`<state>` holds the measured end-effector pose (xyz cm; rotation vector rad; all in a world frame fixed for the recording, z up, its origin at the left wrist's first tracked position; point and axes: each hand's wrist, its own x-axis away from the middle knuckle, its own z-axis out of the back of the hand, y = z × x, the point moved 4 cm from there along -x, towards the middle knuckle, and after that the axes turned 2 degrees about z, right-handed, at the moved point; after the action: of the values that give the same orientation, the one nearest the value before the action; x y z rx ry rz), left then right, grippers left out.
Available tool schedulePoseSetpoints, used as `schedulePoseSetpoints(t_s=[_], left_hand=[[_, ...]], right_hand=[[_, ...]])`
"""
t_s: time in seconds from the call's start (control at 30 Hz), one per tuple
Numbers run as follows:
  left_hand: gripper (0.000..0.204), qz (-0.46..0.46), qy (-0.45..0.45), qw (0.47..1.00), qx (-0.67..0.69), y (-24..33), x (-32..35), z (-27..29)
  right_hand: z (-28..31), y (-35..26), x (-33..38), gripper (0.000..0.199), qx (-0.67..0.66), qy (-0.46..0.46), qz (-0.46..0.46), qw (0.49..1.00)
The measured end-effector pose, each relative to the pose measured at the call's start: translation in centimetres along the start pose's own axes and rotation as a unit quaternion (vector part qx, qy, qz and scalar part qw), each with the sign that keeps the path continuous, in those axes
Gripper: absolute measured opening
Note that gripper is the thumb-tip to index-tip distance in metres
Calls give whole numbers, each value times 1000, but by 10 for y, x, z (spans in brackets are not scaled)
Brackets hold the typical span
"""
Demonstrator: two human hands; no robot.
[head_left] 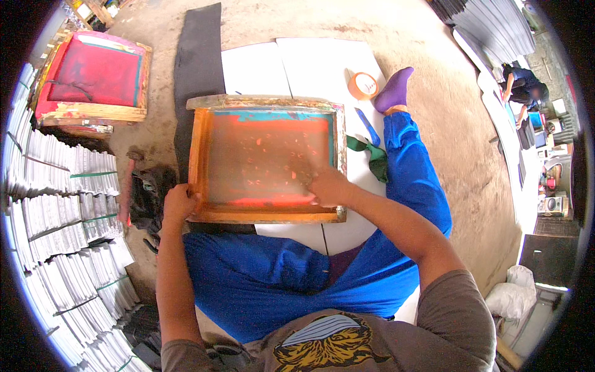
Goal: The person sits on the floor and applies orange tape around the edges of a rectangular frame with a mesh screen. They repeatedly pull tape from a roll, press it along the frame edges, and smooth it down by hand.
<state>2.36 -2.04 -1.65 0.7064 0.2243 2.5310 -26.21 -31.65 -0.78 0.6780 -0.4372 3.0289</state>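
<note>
**One screen frame held at two points over white sheets**

Nearest the camera, at the bottom of the frame, a grey printed shirt (pixel 347 335) is seen, and above it blue trousers (pixel 260 279) with one leg stretched toward the upper right, ended by one purple sock (pixel 394 88).

One wooden screen-printing frame (pixel 266 214) is laid at the centre of the picture, flat on white sheets (pixel 297 68), of which at least two can be counted side by side. Its long axis runs left to right across the picture; its mesh (pixel 266 158), stained orange and red with a teal border, is turned up toward the camera.

The left hand (pixel 178 204) is closed over the frame's lower left corner, fingers wrapped on the wood. The right hand (pixel 328 186) is pressed on the mesh near the lower right; its fingers are curled with one extended, and nothing is seen gripped in it.

Just right of the frame, one blue-handled tool (pixel 367 126), one roll of tape (pixel 363 85) and one green cloth (pixel 369 152) are found. One black strip (pixel 197 62) runs up from the frame's left side. A second frame (pixel 93 77), with red mesh, is placed at the upper left. Many bundles of stacked white sheets (pixel 62 211) are ranged along the left edge. Another person (pixel 524 87) is seen at the far upper right.
</note>
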Motion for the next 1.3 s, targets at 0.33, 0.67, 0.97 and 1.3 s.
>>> schedulePoseSetpoints(t_s=[0.33, 0.67, 0.97, 1.3], left_hand=[[35, -12, -3, 999, -32, -2, -1, -1], [39, -21, 21, 1000, -3, -12, -2, -4], [41, -17, -14, 1000, -3, -2, 1, 2], [38, -34, 29, 999, 8, -15, -2, -7]], right_hand=[[-24, 6, 1, 87, 276, -6, 99, 956], [-4, 2, 0, 52, 241, 68, 164, 954], [-1, 0, -8, 57, 261, 96, 244, 929], [-6, 19, -6, 52, 125, 156, 225, 954]])
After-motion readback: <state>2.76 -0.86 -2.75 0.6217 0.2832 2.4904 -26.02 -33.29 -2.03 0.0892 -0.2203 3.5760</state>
